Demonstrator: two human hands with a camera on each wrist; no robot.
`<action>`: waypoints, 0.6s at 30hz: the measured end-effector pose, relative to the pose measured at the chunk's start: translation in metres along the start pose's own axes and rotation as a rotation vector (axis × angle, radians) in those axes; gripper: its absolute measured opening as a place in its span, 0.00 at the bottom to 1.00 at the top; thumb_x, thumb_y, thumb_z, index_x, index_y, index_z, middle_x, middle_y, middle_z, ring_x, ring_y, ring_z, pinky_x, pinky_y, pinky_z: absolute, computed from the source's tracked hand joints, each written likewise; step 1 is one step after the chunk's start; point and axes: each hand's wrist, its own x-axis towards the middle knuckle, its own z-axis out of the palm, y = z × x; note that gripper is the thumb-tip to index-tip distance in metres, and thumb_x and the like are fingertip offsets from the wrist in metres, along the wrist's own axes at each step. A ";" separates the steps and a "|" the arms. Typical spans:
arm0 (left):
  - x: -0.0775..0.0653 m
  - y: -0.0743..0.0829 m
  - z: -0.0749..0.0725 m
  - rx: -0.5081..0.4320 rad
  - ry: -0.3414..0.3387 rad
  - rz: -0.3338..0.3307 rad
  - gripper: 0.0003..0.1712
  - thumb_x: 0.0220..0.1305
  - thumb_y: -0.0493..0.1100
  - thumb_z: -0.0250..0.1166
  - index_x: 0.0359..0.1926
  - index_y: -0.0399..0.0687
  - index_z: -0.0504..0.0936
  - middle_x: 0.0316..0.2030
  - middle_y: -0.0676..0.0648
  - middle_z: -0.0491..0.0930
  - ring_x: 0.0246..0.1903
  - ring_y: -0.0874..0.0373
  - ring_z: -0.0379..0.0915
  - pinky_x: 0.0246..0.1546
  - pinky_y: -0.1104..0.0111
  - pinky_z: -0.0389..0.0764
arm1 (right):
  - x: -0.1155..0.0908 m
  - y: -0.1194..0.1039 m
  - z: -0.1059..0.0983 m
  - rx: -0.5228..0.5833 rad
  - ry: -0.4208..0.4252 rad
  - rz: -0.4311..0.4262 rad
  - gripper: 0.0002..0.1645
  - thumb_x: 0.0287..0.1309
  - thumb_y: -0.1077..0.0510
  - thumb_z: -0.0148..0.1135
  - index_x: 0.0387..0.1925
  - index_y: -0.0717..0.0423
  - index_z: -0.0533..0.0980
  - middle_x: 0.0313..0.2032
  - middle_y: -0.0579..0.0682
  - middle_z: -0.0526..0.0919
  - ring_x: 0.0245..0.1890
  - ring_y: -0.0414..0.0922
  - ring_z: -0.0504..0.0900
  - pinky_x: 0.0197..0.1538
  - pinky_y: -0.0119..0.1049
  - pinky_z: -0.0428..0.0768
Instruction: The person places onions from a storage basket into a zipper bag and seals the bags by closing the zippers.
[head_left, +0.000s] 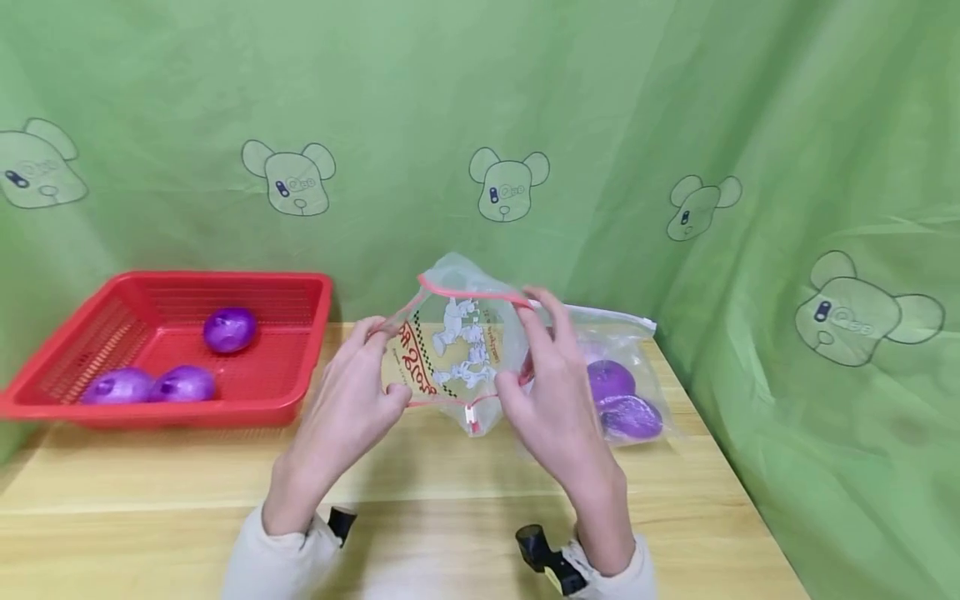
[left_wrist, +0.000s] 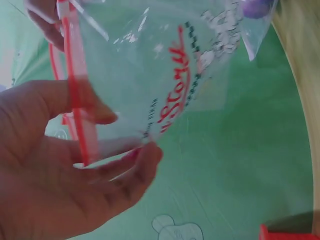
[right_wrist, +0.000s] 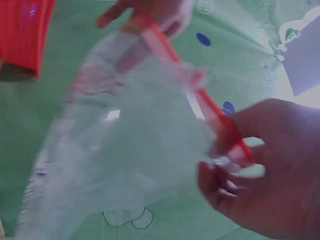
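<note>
A clear zip bag [head_left: 450,350] with a red zip edge and printed figures is held up over the table, its mouth spread apart. My left hand [head_left: 352,392] pinches the bag's left edge; in the left wrist view the thumb [left_wrist: 100,107] lies over the red strip. My right hand [head_left: 551,392] grips the opposite edge, with fingers curled at the red strip in the right wrist view. A white slider [head_left: 470,414] sits on the near side of the mouth. No item shows inside this bag.
At left stands a red plastic basket [head_left: 300,367] with purple onion-like balls [head_left: 230,330] in it. Behind my right hand lies another clear zip bag [head_left: 637,333] holding purple round things [head_left: 632,417]. A green curtain [head_left: 405,100] surrounds the wooden table [head_left: 435,492].
</note>
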 end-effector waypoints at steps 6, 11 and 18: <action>0.004 -0.018 -0.004 0.051 -0.119 -0.080 0.26 0.52 0.30 0.62 0.56 0.31 0.78 0.55 0.38 0.79 0.50 0.43 0.77 0.46 0.52 0.80 | 0.004 0.004 0.006 0.058 -0.286 -0.007 0.45 0.54 0.66 0.64 0.73 0.53 0.61 0.74 0.45 0.60 0.25 0.36 0.73 0.28 0.30 0.79; 0.011 -0.036 -0.004 0.087 -0.092 -0.178 0.19 0.55 0.29 0.59 0.49 0.29 0.82 0.49 0.34 0.83 0.35 0.44 0.78 0.32 0.57 0.80 | 0.006 0.007 0.011 0.168 -0.480 -0.004 0.56 0.49 0.49 0.78 0.75 0.45 0.58 0.74 0.42 0.58 0.39 0.35 0.78 0.43 0.33 0.82; 0.017 -0.059 0.009 0.090 -0.152 -0.200 0.21 0.53 0.28 0.59 0.51 0.35 0.81 0.38 0.39 0.84 0.31 0.47 0.79 0.28 0.59 0.78 | 0.007 0.010 0.025 0.152 -0.521 -0.017 0.53 0.49 0.65 0.75 0.75 0.56 0.58 0.77 0.50 0.53 0.35 0.37 0.78 0.44 0.31 0.82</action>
